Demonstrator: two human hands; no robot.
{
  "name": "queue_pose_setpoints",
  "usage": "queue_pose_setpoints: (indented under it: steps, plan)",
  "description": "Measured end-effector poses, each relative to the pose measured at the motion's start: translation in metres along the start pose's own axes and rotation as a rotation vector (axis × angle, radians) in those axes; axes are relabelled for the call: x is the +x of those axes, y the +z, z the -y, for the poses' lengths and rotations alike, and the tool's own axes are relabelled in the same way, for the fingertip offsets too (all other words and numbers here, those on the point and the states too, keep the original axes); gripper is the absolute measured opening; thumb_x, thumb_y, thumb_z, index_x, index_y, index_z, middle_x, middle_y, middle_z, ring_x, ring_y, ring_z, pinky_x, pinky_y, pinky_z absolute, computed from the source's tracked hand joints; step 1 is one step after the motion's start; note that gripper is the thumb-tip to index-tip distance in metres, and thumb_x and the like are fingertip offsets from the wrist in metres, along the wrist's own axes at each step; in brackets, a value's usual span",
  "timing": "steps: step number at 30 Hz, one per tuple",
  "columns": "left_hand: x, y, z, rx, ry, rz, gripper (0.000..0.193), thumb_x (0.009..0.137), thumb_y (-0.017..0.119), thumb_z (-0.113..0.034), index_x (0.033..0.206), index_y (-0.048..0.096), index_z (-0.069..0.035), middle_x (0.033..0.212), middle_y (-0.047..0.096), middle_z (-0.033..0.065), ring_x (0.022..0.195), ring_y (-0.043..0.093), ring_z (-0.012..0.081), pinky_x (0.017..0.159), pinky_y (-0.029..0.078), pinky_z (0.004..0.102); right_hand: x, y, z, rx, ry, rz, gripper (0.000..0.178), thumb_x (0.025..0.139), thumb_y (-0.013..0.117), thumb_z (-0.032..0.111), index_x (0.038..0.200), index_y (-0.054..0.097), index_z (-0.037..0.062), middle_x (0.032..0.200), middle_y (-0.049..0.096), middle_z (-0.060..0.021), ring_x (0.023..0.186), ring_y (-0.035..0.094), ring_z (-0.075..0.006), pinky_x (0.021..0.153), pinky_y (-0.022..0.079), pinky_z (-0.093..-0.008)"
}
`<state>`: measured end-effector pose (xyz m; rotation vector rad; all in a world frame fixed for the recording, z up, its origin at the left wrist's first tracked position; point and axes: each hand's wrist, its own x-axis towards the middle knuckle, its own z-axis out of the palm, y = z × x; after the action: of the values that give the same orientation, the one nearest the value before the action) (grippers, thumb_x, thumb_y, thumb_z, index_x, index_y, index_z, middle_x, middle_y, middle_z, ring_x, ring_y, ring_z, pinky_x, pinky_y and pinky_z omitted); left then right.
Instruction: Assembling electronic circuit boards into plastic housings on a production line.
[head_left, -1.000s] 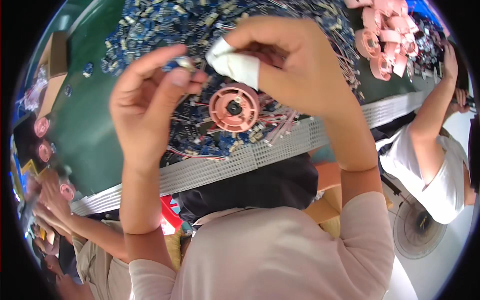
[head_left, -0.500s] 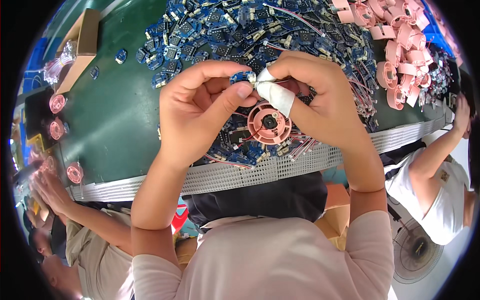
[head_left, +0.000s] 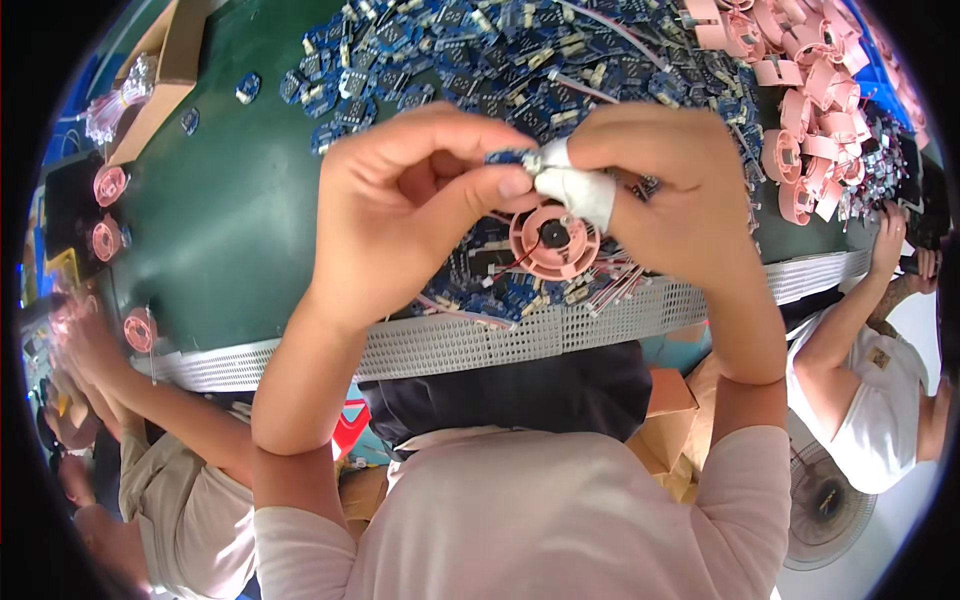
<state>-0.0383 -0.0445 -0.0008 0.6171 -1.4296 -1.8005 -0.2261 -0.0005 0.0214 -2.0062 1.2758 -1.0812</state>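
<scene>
Between the thumb and fingers of my left hand [head_left: 385, 215] is a small blue circuit board [head_left: 507, 157]. My right hand [head_left: 675, 190], with white tape wrapped on its thumb and a fingertip, pinches a small white connector [head_left: 534, 161] at the board's right end. Whether the connector is fully seated cannot be made out, as the fingertips cover it. Just below the hands lies a round pink plastic housing [head_left: 580, 253] with a black centre and a thin red and black wire. It rests on blue boards, beside several white-plugged cables [head_left: 615, 285].
A large heap of blue circuit boards [head_left: 460, 50] spreads behind my hands. Pink plastic rings [head_left: 820, 90] are piled at the far right. On the green table's left stand a cardboard box [head_left: 170, 80] and several pink housings [head_left: 140, 328]. A white perforated strip [head_left: 440, 348] edges the table. Co-workers sit on both sides.
Both hands have shifted slightly right in the picture, still joined at the board and connector. The whole view has moved a little too. At the right, the co-worker's hands have come lower.
</scene>
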Motion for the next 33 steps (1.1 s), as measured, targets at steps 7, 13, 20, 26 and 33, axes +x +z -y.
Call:
queue_pose_setpoints:
  steps: [7, 13, 20, 26, 33]
  plan:
    - [0.011, -0.009, 0.002, -0.121, 0.071, -0.043, 0.017, 0.08, 0.059, 0.008, 0.096, 0.06, 0.005, 0.086, 0.064, 0.012, 0.079, 0.064, 0.0178, 0.071, 0.054, 0.026, 0.018, -0.01, -0.002, -0.046, 0.203, 0.037, 0.025, 0.068, 0.073, 0.007, 0.09, 0.065, 0.0017, 0.081, 0.064, -0.007, 0.068, 0.057, -0.0101, 0.058, 0.042, -0.0201]
    - [0.022, -0.023, -0.016, -0.004, 0.064, -0.382, 0.022, 0.082, 0.058, 0.002, 0.103, 0.056, 0.005, 0.083, 0.063, 0.01, 0.075, 0.065, 0.0178, 0.069, 0.054, 0.0243, -0.011, 0.001, 0.032, -0.399, -0.151, 0.155, 0.031, 0.06, 0.071, 0.024, 0.086, 0.064, 0.0105, 0.094, 0.061, -0.0006, 0.089, 0.053, -0.0229, 0.075, 0.039, -0.0355]
    - [0.008, -0.011, -0.013, -0.008, -0.033, -0.352, 0.02, 0.084, 0.057, 0.002, 0.104, 0.057, 0.001, 0.082, 0.062, 0.0061, 0.076, 0.063, 0.0127, 0.068, 0.052, 0.0232, -0.025, 0.022, 0.022, -0.106, -0.045, 0.176, 0.017, 0.068, 0.068, 0.019, 0.082, 0.063, 0.0114, 0.082, 0.059, 0.0021, 0.09, 0.051, -0.0172, 0.078, 0.033, -0.0373]
    - [-0.015, -0.002, -0.014, 0.174, 0.016, -0.296, 0.022, 0.082, 0.06, 0.002, 0.104, 0.06, -0.001, 0.093, 0.061, 0.0071, 0.082, 0.062, 0.0137, 0.069, 0.051, 0.0215, -0.005, -0.007, 0.034, 0.147, 0.102, -0.168, 0.012, 0.065, 0.072, 0.006, 0.076, 0.068, 0.0057, 0.071, 0.064, -0.0026, 0.071, 0.055, -0.0191, 0.072, 0.04, -0.033]
    - [0.007, 0.007, -0.008, 0.305, 0.311, -0.106, 0.015, 0.079, 0.062, 0.001, 0.093, 0.062, -0.001, 0.088, 0.06, 0.0082, 0.07, 0.058, 0.0115, 0.056, 0.045, 0.0208, -0.007, 0.008, 0.014, -0.423, -0.064, -0.265, 0.013, 0.063, 0.065, 0.0, 0.074, 0.059, 0.0037, 0.084, 0.058, -0.0074, 0.084, 0.05, -0.0272, 0.075, 0.037, -0.0385]
